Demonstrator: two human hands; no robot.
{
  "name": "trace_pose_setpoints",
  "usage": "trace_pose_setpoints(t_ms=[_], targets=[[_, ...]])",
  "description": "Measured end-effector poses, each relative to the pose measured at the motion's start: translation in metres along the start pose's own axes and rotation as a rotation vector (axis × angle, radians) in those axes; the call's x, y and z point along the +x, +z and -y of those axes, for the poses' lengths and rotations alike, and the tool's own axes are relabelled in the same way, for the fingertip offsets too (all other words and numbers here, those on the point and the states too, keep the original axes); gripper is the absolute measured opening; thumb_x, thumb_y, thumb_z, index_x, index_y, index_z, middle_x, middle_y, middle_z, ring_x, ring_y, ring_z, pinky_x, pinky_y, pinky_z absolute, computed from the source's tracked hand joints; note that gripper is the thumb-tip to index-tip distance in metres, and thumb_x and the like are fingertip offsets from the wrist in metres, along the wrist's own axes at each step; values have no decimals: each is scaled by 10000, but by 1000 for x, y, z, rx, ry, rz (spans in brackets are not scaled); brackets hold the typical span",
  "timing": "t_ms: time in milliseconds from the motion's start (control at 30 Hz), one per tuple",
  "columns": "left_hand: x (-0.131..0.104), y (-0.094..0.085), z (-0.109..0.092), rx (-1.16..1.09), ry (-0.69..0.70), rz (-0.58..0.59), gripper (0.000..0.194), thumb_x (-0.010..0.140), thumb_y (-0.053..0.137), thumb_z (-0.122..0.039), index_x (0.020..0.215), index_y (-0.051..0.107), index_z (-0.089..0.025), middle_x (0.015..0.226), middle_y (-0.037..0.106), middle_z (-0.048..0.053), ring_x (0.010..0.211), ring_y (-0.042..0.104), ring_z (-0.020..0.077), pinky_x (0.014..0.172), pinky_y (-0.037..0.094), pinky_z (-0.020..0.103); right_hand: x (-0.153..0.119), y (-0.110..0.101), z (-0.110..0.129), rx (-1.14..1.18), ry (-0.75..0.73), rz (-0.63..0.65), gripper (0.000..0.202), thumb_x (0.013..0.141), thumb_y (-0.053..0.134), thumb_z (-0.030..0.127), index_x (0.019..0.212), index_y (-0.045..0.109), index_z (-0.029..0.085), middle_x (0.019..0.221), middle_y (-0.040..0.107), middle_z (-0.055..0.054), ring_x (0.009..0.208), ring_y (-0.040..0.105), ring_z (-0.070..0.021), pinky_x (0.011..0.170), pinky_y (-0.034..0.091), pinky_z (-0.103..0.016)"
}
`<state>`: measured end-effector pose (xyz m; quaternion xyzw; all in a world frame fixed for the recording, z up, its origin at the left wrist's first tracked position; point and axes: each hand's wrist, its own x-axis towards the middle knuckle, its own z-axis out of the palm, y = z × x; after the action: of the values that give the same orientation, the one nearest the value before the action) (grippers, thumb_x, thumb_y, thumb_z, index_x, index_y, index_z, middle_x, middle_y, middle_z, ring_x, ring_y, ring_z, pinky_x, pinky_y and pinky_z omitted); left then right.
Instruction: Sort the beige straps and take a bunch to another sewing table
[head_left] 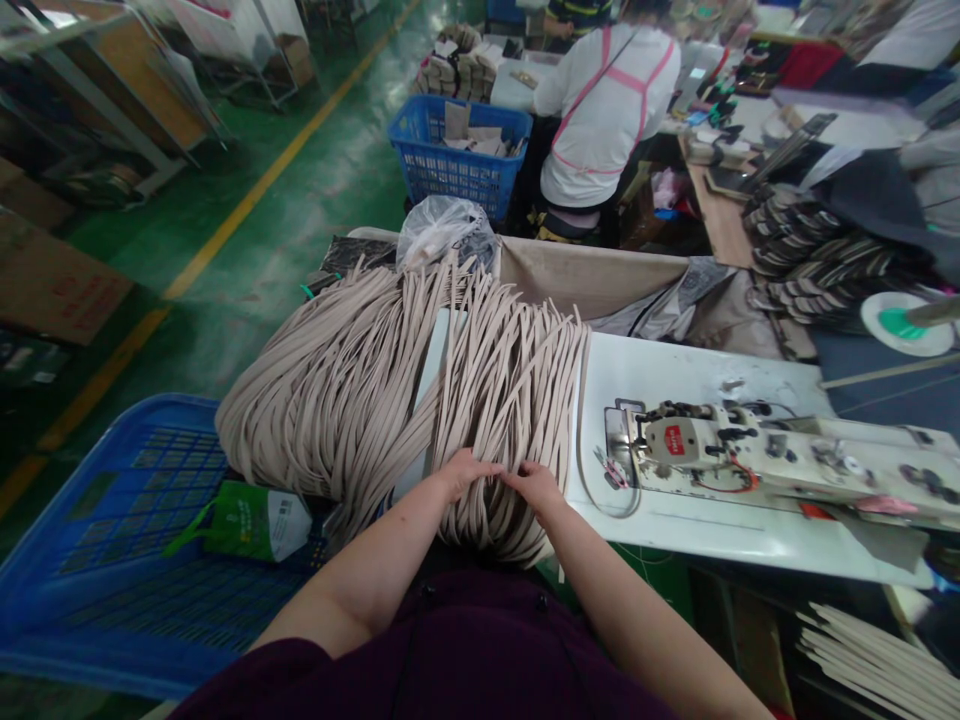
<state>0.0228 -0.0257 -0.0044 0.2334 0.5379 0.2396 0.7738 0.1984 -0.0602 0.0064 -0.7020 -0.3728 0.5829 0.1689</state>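
Heap of beige strips [495, 400] draped over the left edge of the sewing table [675, 520], long axis running away from the body; left hand [461, 472] and right hand [536, 485] side by side, fingers curled down, pinching strands at the near end; both equally near.

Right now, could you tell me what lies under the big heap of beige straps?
The heap of beige straps drapes over the white sewing table; both hands, left and right, press on it. Whatever lies beneath stays covered.
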Motion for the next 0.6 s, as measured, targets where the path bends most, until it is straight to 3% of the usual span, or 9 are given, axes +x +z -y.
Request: trace_pose_setpoints(t_ms=[200, 433, 600], targets=[[3, 1, 2, 14, -25, -41, 543, 496, 957, -272, 968, 760, -88, 853, 782, 108, 782, 732, 259, 742, 593, 370, 3, -5, -5, 1, 46, 38, 226, 970, 668, 362, 932, 658, 139, 777, 642, 32, 619, 594, -89, 604, 535, -243], [6, 5, 3, 70, -99, -52, 159, 825, 783, -231, 905, 708, -115, 685, 704, -2, 593, 669, 142, 649, 590, 310, 1, -6, -3, -26, 46, 51, 276, 992, 628, 418, 979, 655, 144, 803, 662, 21, 625, 611, -94, 611, 546, -253], [7, 4, 4, 66, -98, -59, 239, 781, 826, -275, 906, 705, -111, 654, 697, 6, 572, 663, 153, 613, 579, 304, -1, -5, -2, -132, 31, 58, 296, 1006, 600, 432, 964, 656, 144, 794, 662, 20, 642, 624, -103, 636, 555, -267]])
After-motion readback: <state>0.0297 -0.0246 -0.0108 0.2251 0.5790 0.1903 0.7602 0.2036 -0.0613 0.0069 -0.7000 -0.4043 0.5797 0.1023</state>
